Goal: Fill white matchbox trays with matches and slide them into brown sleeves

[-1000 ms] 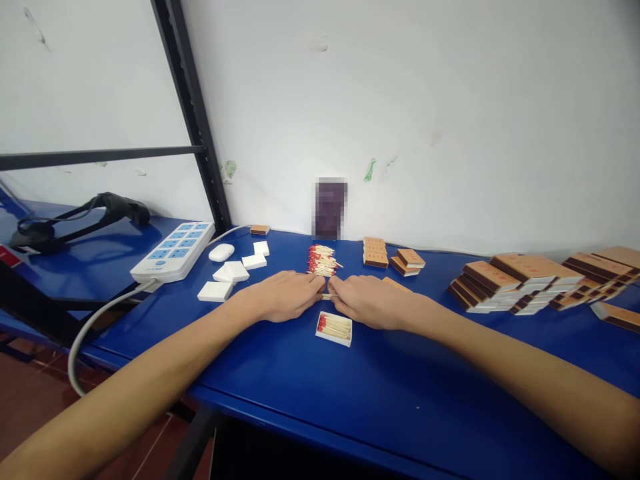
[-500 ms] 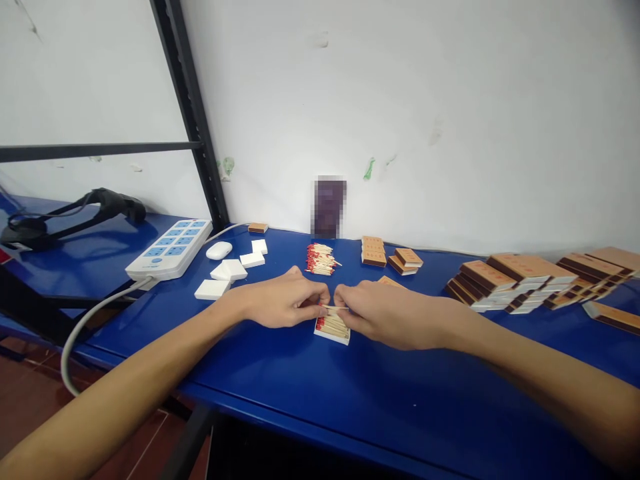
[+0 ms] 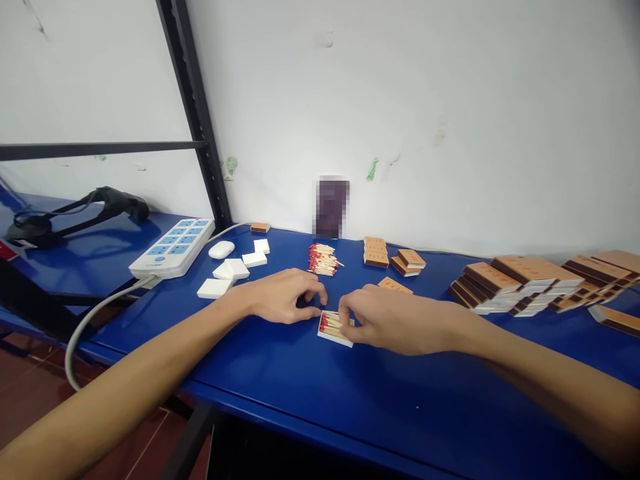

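A small white matchbox tray [image 3: 336, 341] lies on the blue table, holding a layer of red-headed matches [image 3: 330, 325] with their heads to the left. My left hand [image 3: 285, 297] is just left of the tray, thumb and fingers apart with nothing between them; the thumb tip is close to the tray's corner. At the tray's right side, my right hand [image 3: 387, 320] has thumb and forefinger pinched at the match ends, hiding that end of the tray. Beyond the hands lies a loose pile of matches [image 3: 323, 260].
White tray pieces [image 3: 215, 288], a white rounded case [image 3: 221, 249] and a power strip [image 3: 173, 250] are at left. Orange matchbox sleeves [image 3: 376, 251] lie behind my right hand, with stacked matchboxes [image 3: 525, 273] farther right. A black rack post [image 3: 197, 113] rises at back left.
The match held between both hands above the tray is now down among the others. My left hand has opened and drawn slightly away; my right fingers have lowered onto the tray's right end.
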`<state>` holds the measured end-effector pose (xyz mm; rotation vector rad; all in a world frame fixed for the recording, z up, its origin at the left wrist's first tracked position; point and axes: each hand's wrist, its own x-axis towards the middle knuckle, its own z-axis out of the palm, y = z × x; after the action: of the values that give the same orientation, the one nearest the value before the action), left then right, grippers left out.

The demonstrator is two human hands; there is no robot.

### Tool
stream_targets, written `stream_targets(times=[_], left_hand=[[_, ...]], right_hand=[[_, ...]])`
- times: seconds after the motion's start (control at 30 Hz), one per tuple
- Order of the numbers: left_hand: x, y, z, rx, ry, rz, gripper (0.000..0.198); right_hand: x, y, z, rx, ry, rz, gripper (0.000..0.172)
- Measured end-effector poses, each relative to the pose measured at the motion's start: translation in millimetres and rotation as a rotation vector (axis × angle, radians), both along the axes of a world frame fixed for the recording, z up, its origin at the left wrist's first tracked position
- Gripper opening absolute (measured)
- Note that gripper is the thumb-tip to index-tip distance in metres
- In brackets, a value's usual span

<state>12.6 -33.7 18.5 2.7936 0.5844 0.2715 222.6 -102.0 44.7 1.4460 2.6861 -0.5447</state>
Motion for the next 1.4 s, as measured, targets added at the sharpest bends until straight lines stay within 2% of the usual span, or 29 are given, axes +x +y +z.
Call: stream_targets(times=[0.27,0.4,0.53,0.7,0.77,0.87,1.0,1.13,1.3,1.4], left_hand=[[4,1,-4.7,-0.032,0.018,-0.046,0.008],[3,3,-8.0,-0.003,0.021,0.018,0.008],[0,7,-9.2,0.021,0.06,0.088,0.01],[-2,2,-1.8,-0.009,0.006,0.078,0.017],[1,-4,2.1,-0.059,-0.031,0.041,0.017],[6,-14,5.3,-0.172,-0.012,-0.018,0.016],[9,-20,5.2,-0.265,0.025,-0.081,0.012],[9,-22,6.1,-0.172,0.008,-0.039,0.013],[9,-24,4.7,-0.07,-0.022,-0.06,0.043],[10,-19,-0.6,-0.031,-0.027,-0.046,0.035]], right_hand=[[2,5,-0.4,-0.056,0.024,0.053,0.017],[2,6,2.6,-0.046,0.015,0.035,0.013],[6,6,16.4,0.008,-0.036,-0.01,0.017],[29,15,29.2,0.176,-0.2,-0.088,0.018],[41,24,28.3,0.175,-0.268,-0.124,0.013],[51,36,22.0,0.188,-0.345,-0.186,0.016],[47,44,13.6,0.129,-0.455,-0.235,0.015],[41,43,12.9,0.054,-0.471,-0.261,0.016],[38,33,20.5,-0.08,-0.34,-0.16,0.042],[32,25,22.4,-0.161,-0.263,-0.06,0.048]])
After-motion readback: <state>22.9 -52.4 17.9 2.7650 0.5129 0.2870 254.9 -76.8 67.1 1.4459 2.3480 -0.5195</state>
